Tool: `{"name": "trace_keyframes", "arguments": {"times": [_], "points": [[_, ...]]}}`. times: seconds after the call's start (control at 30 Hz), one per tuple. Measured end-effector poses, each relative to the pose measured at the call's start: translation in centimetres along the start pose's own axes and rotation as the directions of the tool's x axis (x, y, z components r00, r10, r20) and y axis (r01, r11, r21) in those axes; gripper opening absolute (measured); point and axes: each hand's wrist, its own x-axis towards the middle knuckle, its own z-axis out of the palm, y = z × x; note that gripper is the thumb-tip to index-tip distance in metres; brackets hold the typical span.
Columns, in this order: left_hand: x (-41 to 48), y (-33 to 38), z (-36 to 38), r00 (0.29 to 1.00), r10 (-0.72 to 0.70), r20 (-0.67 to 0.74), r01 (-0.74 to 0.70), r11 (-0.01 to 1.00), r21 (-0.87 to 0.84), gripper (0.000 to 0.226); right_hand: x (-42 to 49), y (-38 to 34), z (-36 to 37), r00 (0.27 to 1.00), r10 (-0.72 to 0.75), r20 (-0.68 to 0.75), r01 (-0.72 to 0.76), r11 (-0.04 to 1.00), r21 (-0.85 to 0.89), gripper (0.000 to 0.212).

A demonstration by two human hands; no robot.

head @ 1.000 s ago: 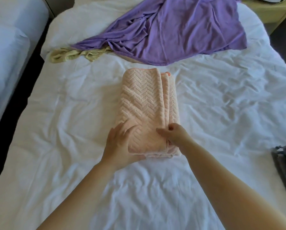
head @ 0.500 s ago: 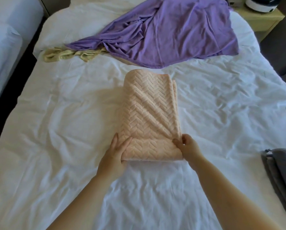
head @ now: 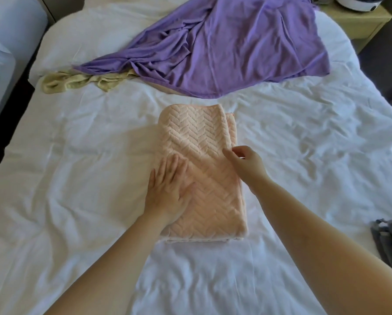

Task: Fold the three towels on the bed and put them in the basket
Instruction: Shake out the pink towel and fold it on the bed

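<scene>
My left hand (head: 167,189) lies flat, fingers straight, on the pink towel (head: 197,133) at the middle of the bed (head: 76,167), my right hand (head: 245,164) pinches its right edge — I should align those layers squarely before folding — and both hands have moved up from the near corners.

Pressing folded peach towel (head: 197,133) with flat left hand (head: 167,189), pinching its right edge with right hand (head: 247,164); purple towel (head: 236,46), yellow towel (head: 76,81) beyond

Head-worn view, forward and down, close over the bed (head: 76,178)
</scene>
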Motion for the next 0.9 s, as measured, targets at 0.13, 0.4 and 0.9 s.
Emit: {"name": "trace_keyframes", "arguments": {"times": [0.13,0.4,0.9], "points": [[2.7,0.4,-0.4,0.998,-0.038,-0.056,0.033,0.997,-0.076,0.072,3.8,-1.9,1.1,0.999,0.043,-0.005,-0.043,0.998,0.047,0.031],[4.4,1.4,0.4,0.995,0.078,-0.059,-0.074,0.995,0.072,0.063,6.3,0.1,0.2,0.974,-0.077,-0.212,0.088,0.995,0.041,0.014],[4.9,2.2,1.1,0.994,0.042,-0.098,-0.029,0.99,0.139,0.078,11.7,-3.8,0.3,0.982,-0.141,-0.128,0.149,0.987,0.057,0.015]]}}
